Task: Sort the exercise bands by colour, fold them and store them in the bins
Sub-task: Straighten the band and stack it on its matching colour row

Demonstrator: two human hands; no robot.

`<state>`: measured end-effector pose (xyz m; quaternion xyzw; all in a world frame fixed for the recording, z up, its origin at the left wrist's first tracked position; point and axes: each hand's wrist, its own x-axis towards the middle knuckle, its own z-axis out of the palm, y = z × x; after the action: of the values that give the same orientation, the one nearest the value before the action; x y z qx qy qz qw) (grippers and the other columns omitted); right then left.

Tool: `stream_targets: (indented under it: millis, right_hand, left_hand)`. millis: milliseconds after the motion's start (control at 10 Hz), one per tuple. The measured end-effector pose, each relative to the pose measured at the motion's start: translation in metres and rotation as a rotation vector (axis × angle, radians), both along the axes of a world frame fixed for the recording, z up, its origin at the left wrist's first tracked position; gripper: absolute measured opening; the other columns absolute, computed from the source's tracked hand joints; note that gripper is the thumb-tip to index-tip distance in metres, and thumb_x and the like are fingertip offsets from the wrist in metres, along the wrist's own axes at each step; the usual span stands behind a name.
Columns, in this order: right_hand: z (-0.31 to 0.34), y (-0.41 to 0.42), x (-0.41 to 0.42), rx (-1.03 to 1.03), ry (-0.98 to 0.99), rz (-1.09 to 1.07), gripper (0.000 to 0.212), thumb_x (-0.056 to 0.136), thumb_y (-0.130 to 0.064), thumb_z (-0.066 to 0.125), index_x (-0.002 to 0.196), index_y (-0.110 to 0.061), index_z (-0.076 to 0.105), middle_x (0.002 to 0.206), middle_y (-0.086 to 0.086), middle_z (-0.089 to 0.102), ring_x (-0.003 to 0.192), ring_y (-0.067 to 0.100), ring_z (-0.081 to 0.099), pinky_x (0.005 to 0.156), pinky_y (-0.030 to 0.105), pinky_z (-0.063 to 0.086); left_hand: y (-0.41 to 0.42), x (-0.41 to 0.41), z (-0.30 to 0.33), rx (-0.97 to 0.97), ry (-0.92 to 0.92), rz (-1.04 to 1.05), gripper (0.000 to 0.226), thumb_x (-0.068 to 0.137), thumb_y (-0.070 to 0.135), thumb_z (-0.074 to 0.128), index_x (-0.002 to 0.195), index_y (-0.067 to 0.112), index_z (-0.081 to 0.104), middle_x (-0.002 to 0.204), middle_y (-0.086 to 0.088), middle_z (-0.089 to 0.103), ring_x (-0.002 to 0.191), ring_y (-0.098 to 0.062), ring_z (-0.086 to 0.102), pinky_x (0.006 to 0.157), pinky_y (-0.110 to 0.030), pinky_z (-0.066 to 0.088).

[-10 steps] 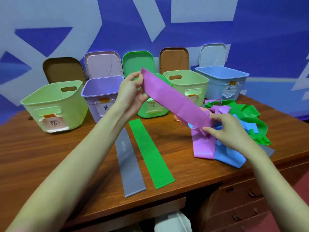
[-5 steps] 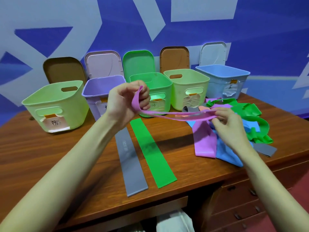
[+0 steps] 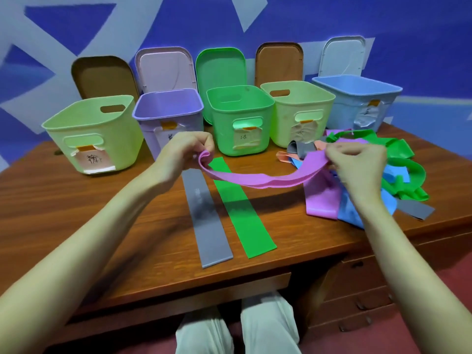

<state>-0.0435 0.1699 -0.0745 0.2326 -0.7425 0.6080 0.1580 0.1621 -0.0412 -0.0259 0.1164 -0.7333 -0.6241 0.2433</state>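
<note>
Both the left hand (image 3: pixel 182 152) and right hand (image 3: pixel 357 159) pinch the ends of a purple band (image 3: pixel 258 178) sagging above the desk (image 3: pixel 76 213), apparently mid-sorting; next, lay it flat right of the green band (image 3: pixel 242 208).

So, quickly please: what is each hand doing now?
Left hand: pinches one end of the purple band.
Right hand: pinches its other end.
</note>
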Motion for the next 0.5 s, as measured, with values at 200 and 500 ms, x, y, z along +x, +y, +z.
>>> stream_targets:
  millis: [200,500]
  right_hand:
    - [0.001,0.005,0.014,0.382,-0.063,0.341,0.035,0.085,-0.035,0.066,0.067,-0.006,0.072,0.057,0.006,0.070,0.060,0.007,0.065,0.068,0.013,0.047]
    - [0.008,0.017,0.025,0.073,-0.152,0.508,0.020,0.075,0.002,0.072,0.086,-0.009,0.060,0.056,-0.005,0.060,0.040,-0.001,0.048,0.045,0.009,0.040]
  left_hand:
    - [-0.007,-0.006,0.015,0.133,0.252,0.244,0.022,0.076,0.012,0.045,0.057,0.016,0.054,0.053,0.002,0.048,0.050,-0.009,0.047,0.052,-0.019,0.045]
    - [-0.051,-0.014,-0.011,-0.063,0.165,0.644,0.034,0.098,0.012,0.040,0.063,0.012,0.041,0.063,-0.001,0.035,0.051,-0.011,0.045,0.046,-0.027,0.053]
